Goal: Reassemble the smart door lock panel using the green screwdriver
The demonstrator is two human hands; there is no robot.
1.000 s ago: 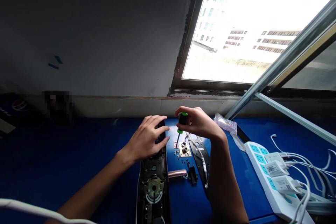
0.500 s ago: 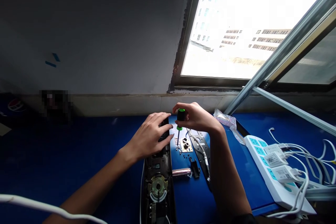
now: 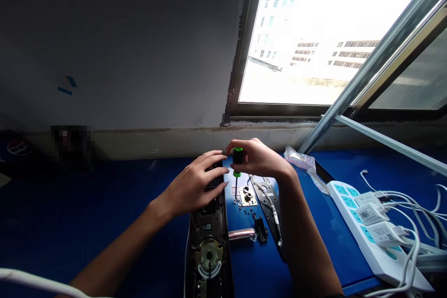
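Note:
My right hand (image 3: 256, 159) grips a screwdriver (image 3: 238, 156) with a black and green handle, its thin shaft pointing almost straight down. The tip reaches the left side of a small tan plate (image 3: 248, 197), but I cannot tell if it touches. Several tiny screws (image 3: 240, 205) lie scattered just below the tip. My left hand (image 3: 193, 187) lies with spread fingers over the upper end of a black electronic door lock panel (image 3: 209, 256). That hand hides the panel's top part, while its round metal mechanism shows lower down.
A slotted black metal plate (image 3: 268, 207) with a white wire lies right of the screws. Below are a pink cylinder (image 3: 242, 234) and a small black part (image 3: 260, 229). On the blue table (image 3: 104, 214) are a plastic bag (image 3: 299, 159) and a power strip (image 3: 363, 226) with chargers.
The screwdriver has gone from tilted to nearly upright, with both hands shifting slightly. The view has drifted, moving the window and table to the left.

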